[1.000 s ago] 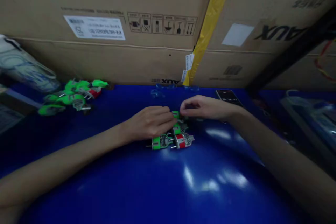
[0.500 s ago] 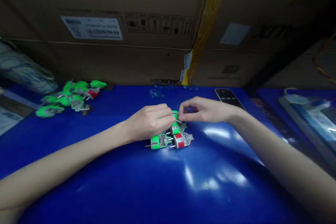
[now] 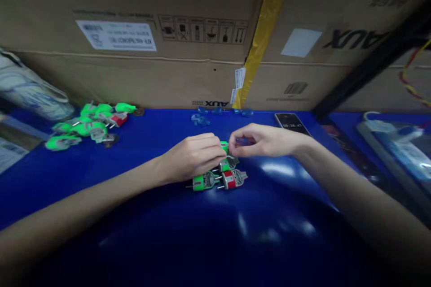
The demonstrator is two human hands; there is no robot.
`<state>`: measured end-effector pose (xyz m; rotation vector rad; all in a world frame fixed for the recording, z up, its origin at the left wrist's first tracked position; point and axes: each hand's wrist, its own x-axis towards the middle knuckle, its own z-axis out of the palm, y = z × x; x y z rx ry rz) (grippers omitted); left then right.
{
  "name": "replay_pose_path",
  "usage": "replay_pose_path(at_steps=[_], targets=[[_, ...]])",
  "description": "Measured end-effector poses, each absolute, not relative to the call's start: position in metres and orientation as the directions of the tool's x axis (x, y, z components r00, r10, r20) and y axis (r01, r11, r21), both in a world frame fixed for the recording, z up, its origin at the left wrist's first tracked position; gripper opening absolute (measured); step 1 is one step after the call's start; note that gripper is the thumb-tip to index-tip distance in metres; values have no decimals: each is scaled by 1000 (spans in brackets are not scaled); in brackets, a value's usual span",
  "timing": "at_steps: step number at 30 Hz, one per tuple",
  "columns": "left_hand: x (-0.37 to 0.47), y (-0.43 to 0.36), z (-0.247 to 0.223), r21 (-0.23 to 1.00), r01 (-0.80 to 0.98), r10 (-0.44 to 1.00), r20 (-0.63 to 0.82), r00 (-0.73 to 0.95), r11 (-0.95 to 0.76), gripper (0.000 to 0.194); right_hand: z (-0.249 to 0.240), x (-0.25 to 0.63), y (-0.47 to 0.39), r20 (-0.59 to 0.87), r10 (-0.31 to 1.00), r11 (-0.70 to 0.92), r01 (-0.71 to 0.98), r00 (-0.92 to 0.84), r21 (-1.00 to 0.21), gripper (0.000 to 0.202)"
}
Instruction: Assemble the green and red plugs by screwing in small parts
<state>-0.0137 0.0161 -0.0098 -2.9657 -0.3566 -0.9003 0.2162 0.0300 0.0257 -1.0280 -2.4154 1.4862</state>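
My left hand (image 3: 198, 154) is closed over a small group of electrical plugs with open casings, its fingertips at a green plug (image 3: 224, 145). Facing it, my right hand (image 3: 254, 140) pinches thumb and forefinger together at the other end of that plug; anything between those fingertips is too small to make out. Just below lies another green-and-grey plug (image 3: 229, 164). Nearer to me are a green plug (image 3: 204, 181) with its pins to the left and a red-and-grey plug (image 3: 233, 179). My left fingers hide part of the group.
More green plugs and a red one lie in a heap (image 3: 88, 126) at the left back. Small clear-blue pieces (image 3: 200, 119) and a phone (image 3: 291, 123) showing a timer rest along the back. Cardboard boxes (image 3: 151, 76) stand behind the blue table (image 3: 161, 237).
Both hands stay almost where they were over the plugs. The picture of the boxes is brighter now and the table's front darker.
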Motion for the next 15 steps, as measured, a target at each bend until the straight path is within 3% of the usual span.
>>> replay_pose_path(at_steps=[11,15], targets=[[-14,16,-9,64,201,201,577,792,-977,16,24,215,31,-235,634,336,536,-737,-774,35],[-13,16,-9,56,202,197,578,792,-978,18,24,217,31,-231,609,374,531,-759,-760,31]])
